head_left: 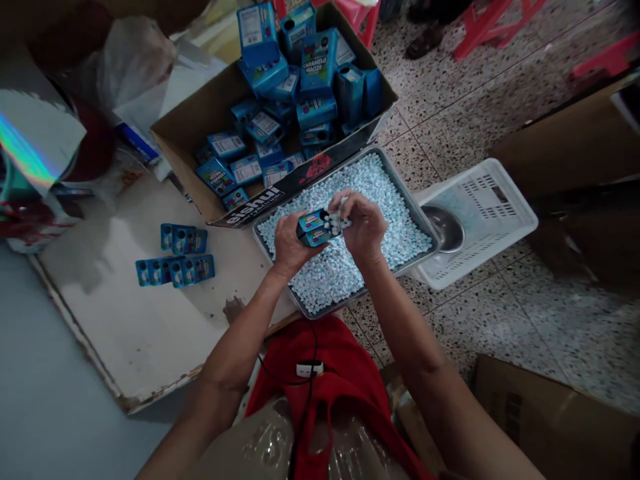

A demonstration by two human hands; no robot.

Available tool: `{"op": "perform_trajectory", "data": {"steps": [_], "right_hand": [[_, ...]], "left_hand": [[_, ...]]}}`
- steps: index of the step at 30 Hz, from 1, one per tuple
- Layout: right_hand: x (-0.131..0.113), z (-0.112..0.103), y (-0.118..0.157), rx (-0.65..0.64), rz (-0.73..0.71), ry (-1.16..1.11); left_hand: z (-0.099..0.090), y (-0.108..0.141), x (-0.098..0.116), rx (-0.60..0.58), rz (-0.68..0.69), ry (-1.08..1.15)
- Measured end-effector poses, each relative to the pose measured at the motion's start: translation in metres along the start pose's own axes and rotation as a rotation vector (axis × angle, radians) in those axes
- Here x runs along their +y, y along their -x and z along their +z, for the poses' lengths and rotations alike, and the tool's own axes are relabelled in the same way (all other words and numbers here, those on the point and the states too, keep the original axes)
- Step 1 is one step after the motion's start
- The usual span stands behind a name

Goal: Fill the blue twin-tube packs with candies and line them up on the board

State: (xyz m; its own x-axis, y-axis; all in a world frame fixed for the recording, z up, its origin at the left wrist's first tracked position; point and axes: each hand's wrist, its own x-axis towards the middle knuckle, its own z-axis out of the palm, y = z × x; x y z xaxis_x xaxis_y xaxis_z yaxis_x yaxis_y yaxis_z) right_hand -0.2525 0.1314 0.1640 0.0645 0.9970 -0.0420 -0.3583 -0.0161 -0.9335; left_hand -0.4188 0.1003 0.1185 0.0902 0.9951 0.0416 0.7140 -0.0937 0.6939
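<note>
My left hand (289, 245) is closed around small blue candy boxes (314, 228), at least two side by side, tilted over the tray. Their ends face right, where several pale candies (334, 224) show at the openings. My right hand (364, 223) is curled at those ends, with candies between its fingers and palm. Beneath both hands lies a metal tray (434, 245) filled with small white and pale blue candies (387, 200). More blue candy boxes (190, 270) stand in short rows on the table to the left.
An open carton (185, 157) full of blue boxes stands behind the tray. Right of the tray are a white plastic basket (505, 230) and a metal bowl (445, 230). The worn tabletop (150, 340) extends left. Red stools (493, 27) and a person's foot (424, 43) appear beyond.
</note>
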Motion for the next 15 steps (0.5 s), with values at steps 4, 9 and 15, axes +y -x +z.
{"op": "perform_trajectory", "data": {"steps": [4,9,15], "right_hand": [[0.004,0.003,0.005,-0.029,-0.088,0.041],[0.0,0.003,0.014,-0.048,-0.069,0.249],[0.019,-0.071,0.057,0.386,0.042,0.42]], "left_hand": [[0.005,-0.003,0.0,-0.024,-0.005,0.013],[0.007,-0.009,-0.009,-0.044,0.015,0.06],[-0.005,-0.007,-0.019,0.0,0.045,0.148]]}}
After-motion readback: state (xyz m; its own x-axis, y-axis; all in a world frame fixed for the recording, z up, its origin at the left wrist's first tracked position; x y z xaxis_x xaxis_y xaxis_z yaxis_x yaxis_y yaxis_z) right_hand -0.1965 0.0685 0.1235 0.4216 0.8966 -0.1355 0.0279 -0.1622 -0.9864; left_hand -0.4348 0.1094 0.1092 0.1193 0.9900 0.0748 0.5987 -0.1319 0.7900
